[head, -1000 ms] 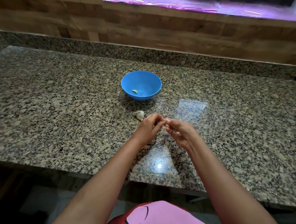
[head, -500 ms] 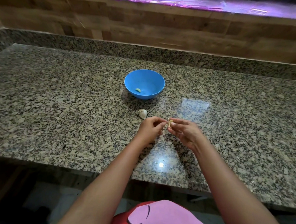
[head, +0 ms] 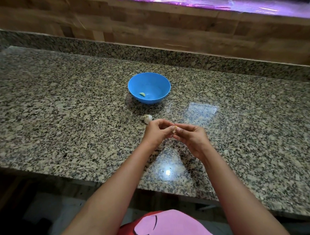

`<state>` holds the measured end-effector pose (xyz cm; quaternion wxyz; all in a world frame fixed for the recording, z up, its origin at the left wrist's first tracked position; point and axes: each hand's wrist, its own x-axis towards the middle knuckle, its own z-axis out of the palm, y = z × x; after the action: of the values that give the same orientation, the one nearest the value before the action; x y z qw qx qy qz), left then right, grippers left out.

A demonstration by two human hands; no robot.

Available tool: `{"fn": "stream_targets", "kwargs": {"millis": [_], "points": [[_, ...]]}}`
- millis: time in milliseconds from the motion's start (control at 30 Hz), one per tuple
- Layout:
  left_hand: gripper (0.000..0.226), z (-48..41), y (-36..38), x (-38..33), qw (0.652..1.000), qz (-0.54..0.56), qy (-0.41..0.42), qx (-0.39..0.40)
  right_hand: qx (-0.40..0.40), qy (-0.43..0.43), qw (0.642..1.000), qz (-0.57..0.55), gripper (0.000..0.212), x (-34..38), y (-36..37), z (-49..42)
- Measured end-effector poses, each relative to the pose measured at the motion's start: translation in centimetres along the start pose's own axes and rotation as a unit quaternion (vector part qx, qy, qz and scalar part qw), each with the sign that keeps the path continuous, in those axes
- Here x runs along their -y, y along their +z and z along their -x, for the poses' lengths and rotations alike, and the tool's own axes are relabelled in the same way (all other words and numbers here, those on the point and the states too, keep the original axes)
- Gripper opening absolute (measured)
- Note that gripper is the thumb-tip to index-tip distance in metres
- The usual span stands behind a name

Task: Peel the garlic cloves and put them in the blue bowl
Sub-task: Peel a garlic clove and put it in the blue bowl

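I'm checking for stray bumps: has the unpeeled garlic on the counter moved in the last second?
No. The garlic lies at the same spot just in front of the bowl, as before; only the camera shifted.

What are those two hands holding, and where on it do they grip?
A small garlic clove, pinched between the fingertips of the left hand and the right hand, one from each side. Exactly which part each grips is too small to tell.

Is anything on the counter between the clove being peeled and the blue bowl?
Nothing visible blocks it. Both hands pinch the clove; the blue bowl stands beyond them, open. The unpeeled garlic piece lies left of the direct line.
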<state>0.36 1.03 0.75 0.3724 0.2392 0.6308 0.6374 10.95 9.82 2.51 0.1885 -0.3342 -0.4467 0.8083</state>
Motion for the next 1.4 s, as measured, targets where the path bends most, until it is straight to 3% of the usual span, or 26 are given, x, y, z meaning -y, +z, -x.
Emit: {"fn": "stream_targets", "kwargs": {"millis": [433, 933, 1167, 1400], "points": [[0.003, 0.2, -1.1, -0.3, 0.994, -0.047, 0.010, 0.102, 0.021, 0.019, 0.999, 0.024, 0.013, 0.4, -0.3, 0.1], [0.003, 0.2, -0.9, 0.4, 0.994, -0.044, 0.020, 0.100, -0.005, 0.050, 0.999, -0.002, 0.010, 0.6, -0.1, 0.1], [0.008, 0.5, -1.0, 0.5, 0.993, -0.051, 0.027, 0.102, -0.032, 0.052, 0.997, -0.035, 0.022, 0.3, 0.1, -0.4], [0.007, 0.7, -1.4, 0.9, 0.996, -0.027, 0.007, 0.089, -0.064, 0.042, 0.997, -0.030, 0.009, 0.0, 0.9, -0.5]]}}
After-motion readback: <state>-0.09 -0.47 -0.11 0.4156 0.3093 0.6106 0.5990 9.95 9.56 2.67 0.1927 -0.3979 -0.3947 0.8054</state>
